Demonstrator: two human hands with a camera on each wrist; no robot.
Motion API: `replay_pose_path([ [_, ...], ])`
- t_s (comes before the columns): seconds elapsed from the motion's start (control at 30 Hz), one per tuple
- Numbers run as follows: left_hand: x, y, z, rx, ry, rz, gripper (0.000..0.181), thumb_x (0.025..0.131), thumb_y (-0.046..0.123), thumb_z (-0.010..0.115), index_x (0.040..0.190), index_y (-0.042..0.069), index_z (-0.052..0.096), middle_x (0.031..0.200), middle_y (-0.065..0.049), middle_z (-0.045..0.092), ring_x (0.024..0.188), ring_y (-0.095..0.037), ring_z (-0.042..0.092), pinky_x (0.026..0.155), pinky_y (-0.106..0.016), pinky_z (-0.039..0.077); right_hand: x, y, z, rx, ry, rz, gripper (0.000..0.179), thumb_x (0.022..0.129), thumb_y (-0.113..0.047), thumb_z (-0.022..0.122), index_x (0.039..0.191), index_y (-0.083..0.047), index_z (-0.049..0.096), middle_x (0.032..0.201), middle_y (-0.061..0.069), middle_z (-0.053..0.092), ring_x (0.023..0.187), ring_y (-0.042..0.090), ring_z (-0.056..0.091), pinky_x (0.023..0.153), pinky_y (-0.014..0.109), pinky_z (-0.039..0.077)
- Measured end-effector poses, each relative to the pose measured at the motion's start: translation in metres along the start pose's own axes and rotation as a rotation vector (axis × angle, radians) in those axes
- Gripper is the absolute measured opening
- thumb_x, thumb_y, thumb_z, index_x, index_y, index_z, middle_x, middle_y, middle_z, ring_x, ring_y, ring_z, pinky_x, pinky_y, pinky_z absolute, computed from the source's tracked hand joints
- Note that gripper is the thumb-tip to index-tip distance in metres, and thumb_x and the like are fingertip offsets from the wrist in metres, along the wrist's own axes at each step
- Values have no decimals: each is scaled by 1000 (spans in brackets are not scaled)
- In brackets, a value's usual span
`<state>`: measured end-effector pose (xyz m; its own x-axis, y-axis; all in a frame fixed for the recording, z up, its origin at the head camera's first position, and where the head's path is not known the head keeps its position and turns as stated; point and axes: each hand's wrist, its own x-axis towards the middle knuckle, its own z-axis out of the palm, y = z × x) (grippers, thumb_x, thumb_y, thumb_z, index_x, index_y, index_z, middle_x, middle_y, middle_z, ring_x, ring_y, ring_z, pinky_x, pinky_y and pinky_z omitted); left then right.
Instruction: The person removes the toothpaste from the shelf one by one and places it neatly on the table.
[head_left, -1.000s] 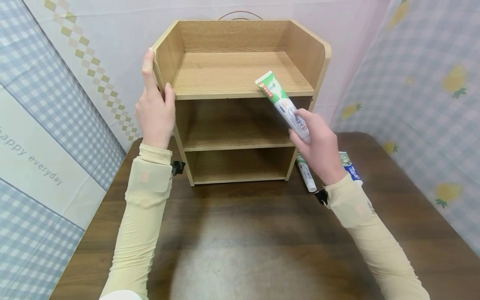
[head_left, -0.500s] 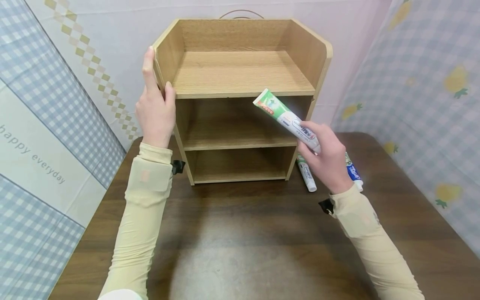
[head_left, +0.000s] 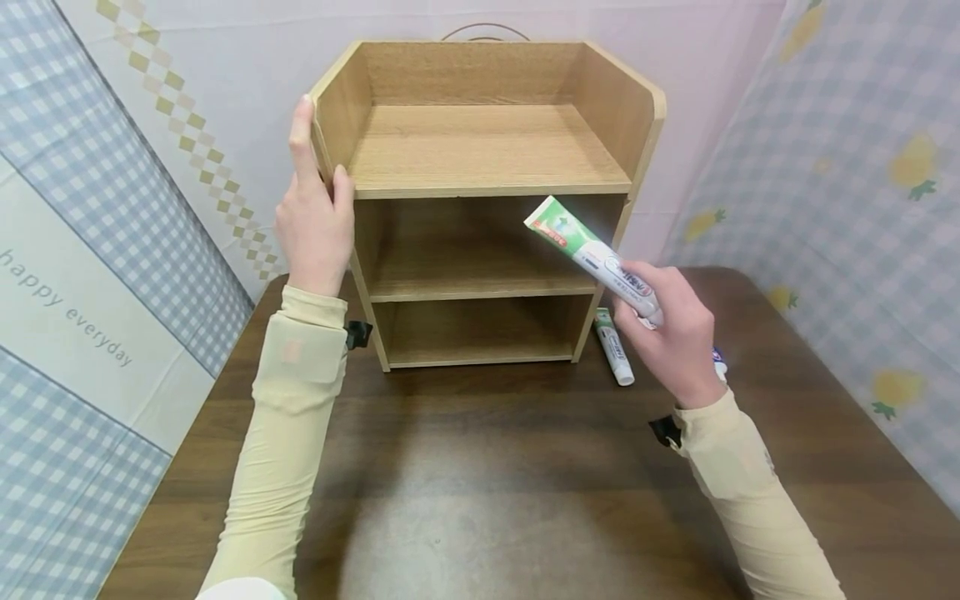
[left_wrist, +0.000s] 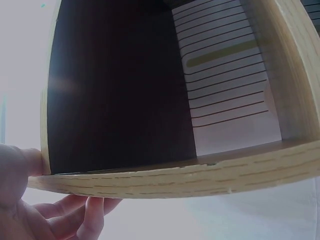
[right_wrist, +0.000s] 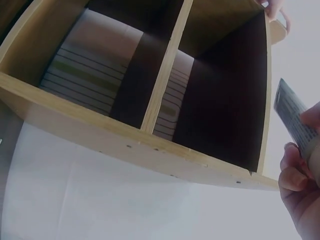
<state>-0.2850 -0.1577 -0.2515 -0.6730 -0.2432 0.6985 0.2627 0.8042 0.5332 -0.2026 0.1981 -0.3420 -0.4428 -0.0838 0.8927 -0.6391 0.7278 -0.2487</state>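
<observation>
A green and white toothpaste tube [head_left: 585,250] is held by its lower end in my right hand [head_left: 671,329], thumb on one side and fingers on the other. Its flat green end points up and left, overlapping the right part of the middle compartment in the head view. In the right wrist view the tube [right_wrist: 292,112] is apart from the cabinet's edge. My left hand [head_left: 315,225] grips the left side panel of a small wooden shelf unit [head_left: 491,192], its thumb at the front edge and fingers along the outside. The unit has a walled top and two compartments below.
Another green and white toothpaste tube [head_left: 615,348] lies on the dark wooden table [head_left: 465,467] beside the unit's right foot. A blue tube [head_left: 719,365] sits farther right, mostly hidden behind my right hand. Cloth curtains [head_left: 817,250] hang around the back and sides.
My right hand has moved down and to the right with the toothpaste tube, whose green end has dropped from over the top board to below its front edge. The left hand keeps its place.
</observation>
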Motion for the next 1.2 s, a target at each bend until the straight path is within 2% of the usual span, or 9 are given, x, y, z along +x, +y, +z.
replay_pose_path([
  [0.33, 0, 0, 0, -4, 7, 4, 57, 98, 24, 39, 150, 36, 19, 115, -23, 67, 58, -30, 43, 53, -36, 32, -12, -1, -15, -9, 37, 3, 35, 79, -12, 62, 112, -3, 68, 85, 17, 64, 73, 21, 49, 66, 25, 36],
  [0.43, 0, 0, 0, -6, 12, 7, 57, 98, 24, 39, 150, 35, 20, 117, -23, 66, 59, -31, 43, 53, -36, 32, -16, 1, -19, -18, 54, 22, 35, 78, -13, 62, 111, -3, 68, 84, 17, 64, 73, 22, 49, 68, 23, 36],
  [0.57, 0, 1, 0, -7, 14, 7, 57, 98, 24, 39, 150, 35, 20, 110, -24, 67, 59, -30, 43, 54, -36, 31, -20, 2, -26, -38, 88, 59, 35, 78, -14, 62, 110, -2, 69, 86, 19, 64, 74, 25, 50, 73, 16, 34],
  [0.67, 0, 1, 1, -7, 14, 7, 57, 98, 24, 39, 150, 36, 20, 105, -25, 67, 58, -29, 41, 53, -35, 31, -24, 3, -32, -74, 118, 81, 34, 78, -16, 62, 109, -2, 69, 86, 20, 65, 72, 26, 49, 71, 17, 33],
  [0.8, -1, 1, 2, -12, 20, 8, 57, 98, 24, 39, 150, 36, 20, 113, -22, 67, 57, -27, 39, 52, -35, 30, -28, 5, -41, -122, 131, 92, 34, 79, -17, 60, 108, -1, 69, 85, 20, 64, 70, 25, 47, 67, 23, 33],
  [0.93, 0, 1, 2, -11, 26, 13, 57, 98, 24, 40, 150, 35, 20, 122, -19, 65, 57, -26, 40, 52, -35, 31, -33, 9, -48, -154, 111, 96, 36, 79, -19, 59, 108, 0, 69, 83, 21, 63, 69, 22, 44, 64, 26, 31],
  [1.2, 0, 2, 2, -14, 24, 6, 56, 98, 25, 39, 150, 36, 20, 126, -18, 64, 57, -27, 40, 53, -35, 31, -46, 23, -61, -226, 74, 130, 39, 79, -20, 60, 112, 1, 67, 88, 23, 64, 70, 26, 46, 63, 30, 29],
])
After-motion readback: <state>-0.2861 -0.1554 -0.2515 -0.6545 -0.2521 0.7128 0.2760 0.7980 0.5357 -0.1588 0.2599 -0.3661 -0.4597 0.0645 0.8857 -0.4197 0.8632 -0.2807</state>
